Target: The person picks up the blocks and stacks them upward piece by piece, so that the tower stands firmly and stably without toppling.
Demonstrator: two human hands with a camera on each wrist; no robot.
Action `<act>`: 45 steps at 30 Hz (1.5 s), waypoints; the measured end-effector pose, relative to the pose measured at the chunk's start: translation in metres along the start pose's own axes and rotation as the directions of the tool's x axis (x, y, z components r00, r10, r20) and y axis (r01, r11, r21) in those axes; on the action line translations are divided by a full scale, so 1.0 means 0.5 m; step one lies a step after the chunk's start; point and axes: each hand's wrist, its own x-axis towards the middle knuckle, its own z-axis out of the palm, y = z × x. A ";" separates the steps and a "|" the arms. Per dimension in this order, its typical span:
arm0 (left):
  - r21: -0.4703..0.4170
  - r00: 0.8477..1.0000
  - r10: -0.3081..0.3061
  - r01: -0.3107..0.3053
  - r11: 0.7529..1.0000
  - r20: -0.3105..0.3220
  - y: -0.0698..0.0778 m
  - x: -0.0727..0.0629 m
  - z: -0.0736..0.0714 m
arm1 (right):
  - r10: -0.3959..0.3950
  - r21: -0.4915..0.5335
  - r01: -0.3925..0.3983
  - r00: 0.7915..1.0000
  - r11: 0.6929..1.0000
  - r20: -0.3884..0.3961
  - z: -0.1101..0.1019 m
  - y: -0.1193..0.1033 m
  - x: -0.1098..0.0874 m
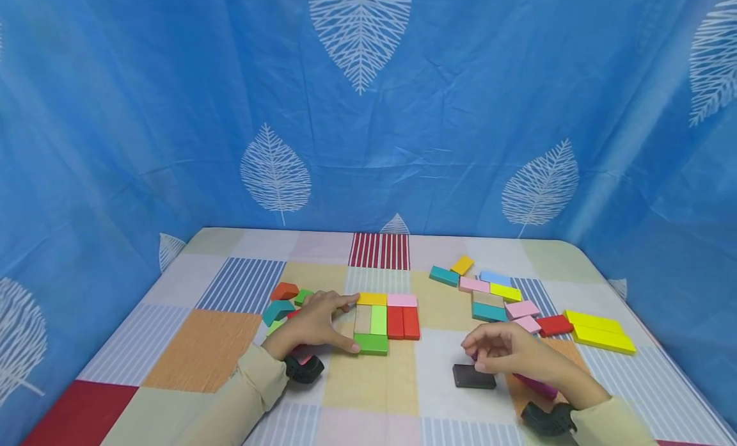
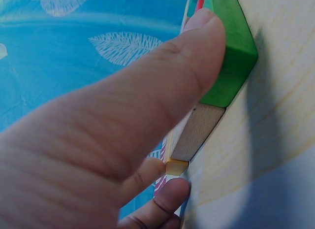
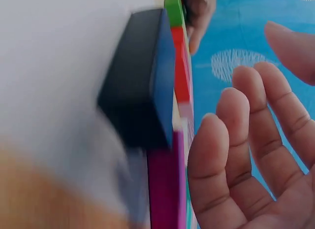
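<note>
My left hand (image 1: 316, 321) is at the left side of a flat group of blocks. Its thumb touches the green block (image 1: 371, 345) at the near end, and its index finger reaches the orange-yellow block (image 1: 372, 299) at the far end. Between these lie a plain wooden block (image 1: 363, 319) and a light green block (image 1: 379, 319). Two red blocks (image 1: 395, 322) and a pink block (image 1: 402, 300) adjoin on the right. Over a black block (image 1: 473, 376), my right hand (image 1: 512, 351) hovers with loosely bent fingers and holds nothing. A purple block (image 3: 165, 189) is partly hidden beneath it.
Loose blocks in several colours, among them a teal block (image 1: 444, 276) and long yellow blocks (image 1: 601, 332), lie at the right. More blocks, including an orange one (image 1: 284, 291), sit left of my left hand. A blue curtain (image 1: 368, 145) surrounds the patchwork-patterned table (image 1: 368, 385).
</note>
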 end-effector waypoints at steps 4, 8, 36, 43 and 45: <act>0.003 1.000 0.000 0.000 1.000 -0.002 -0.003 0.000 0.000 | 0.054 -0.038 -0.054 0.998 0.998 0.011 -0.023 0.005 -0.026; 0.004 1.000 0.003 -0.003 1.000 -0.003 -0.004 0.001 0.000 | 0.114 -0.118 -0.112 0.993 0.987 0.014 -0.029 0.008 -0.039; -0.010 1.000 0.015 -0.015 1.000 0.006 -0.003 -0.001 -0.003 | 0.062 -0.504 -0.130 0.987 0.854 -0.150 0.085 -0.025 0.053; -0.001 1.000 0.013 -0.013 1.000 0.008 -0.003 0.000 -0.002 | 0.068 -0.500 -0.133 0.987 0.856 -0.146 0.096 -0.029 0.089; 0.000 1.000 0.013 -0.013 1.000 0.008 -0.004 0.001 -0.001 | 0.079 -0.498 -0.150 0.984 0.854 -0.161 0.100 -0.031 0.099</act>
